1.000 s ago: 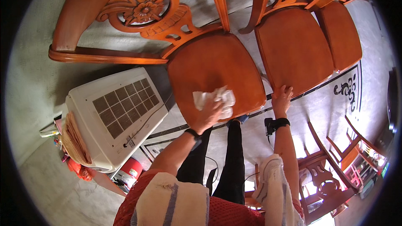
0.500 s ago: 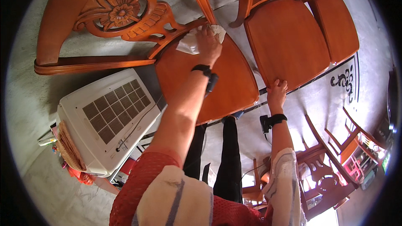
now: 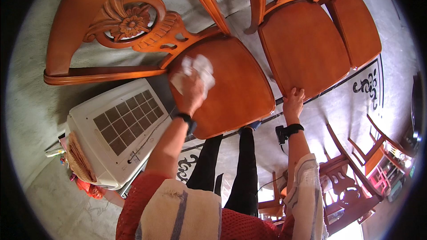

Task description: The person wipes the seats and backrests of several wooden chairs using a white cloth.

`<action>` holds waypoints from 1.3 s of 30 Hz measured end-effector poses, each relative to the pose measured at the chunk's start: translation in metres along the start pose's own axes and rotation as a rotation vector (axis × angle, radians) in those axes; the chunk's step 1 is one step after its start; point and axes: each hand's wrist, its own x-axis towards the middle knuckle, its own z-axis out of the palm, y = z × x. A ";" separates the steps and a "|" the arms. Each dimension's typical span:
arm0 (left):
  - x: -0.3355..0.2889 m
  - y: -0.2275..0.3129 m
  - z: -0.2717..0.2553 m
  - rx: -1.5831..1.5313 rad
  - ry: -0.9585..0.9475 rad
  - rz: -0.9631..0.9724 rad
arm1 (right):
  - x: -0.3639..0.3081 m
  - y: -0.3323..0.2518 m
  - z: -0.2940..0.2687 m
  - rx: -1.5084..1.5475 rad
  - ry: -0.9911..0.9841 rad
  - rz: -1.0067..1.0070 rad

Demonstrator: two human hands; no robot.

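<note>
A crumpled white cloth [image 3: 202, 72] is bunched under my left hand [image 3: 192, 92], slightly smeared by motion. Hand and cloth lie over the left part of a reddish-brown wooden chair seat [image 3: 235, 89]. That chair's backrest [image 3: 133, 24] has a carved flower and openwork. My right hand [image 3: 294, 102] rests on the front left corner of a second wooden chair's seat [image 3: 307, 49], its fingers curled over the edge. Both wrists wear black bands with small devices.
A third wooden chair [image 3: 356, 29] stands at the far right. To the left is a white appliance with a dark grille [image 3: 129, 122], a woven item [image 3: 79, 158] on its side. More wooden chairs [image 3: 347, 191] stand at the lower right, on a grey floor with a black pattern [image 3: 367, 86].
My left hand has drawn the white cloth from the seat's back edge toward its left side, nearer to me. My right hand stays on the second chair's corner.
</note>
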 end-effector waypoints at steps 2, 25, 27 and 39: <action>0.046 -0.033 -0.009 0.574 0.274 0.052 | -0.002 0.001 0.004 -0.012 0.007 -0.023; -0.021 0.183 0.098 -0.041 -0.191 0.271 | -0.005 0.013 0.017 -0.076 0.015 -0.011; -0.089 0.176 0.087 0.196 -0.363 0.670 | 0.001 0.024 0.031 -0.133 0.043 -0.043; 0.037 -0.044 -0.046 0.399 0.117 0.178 | -0.001 0.011 0.023 -0.076 0.089 -0.097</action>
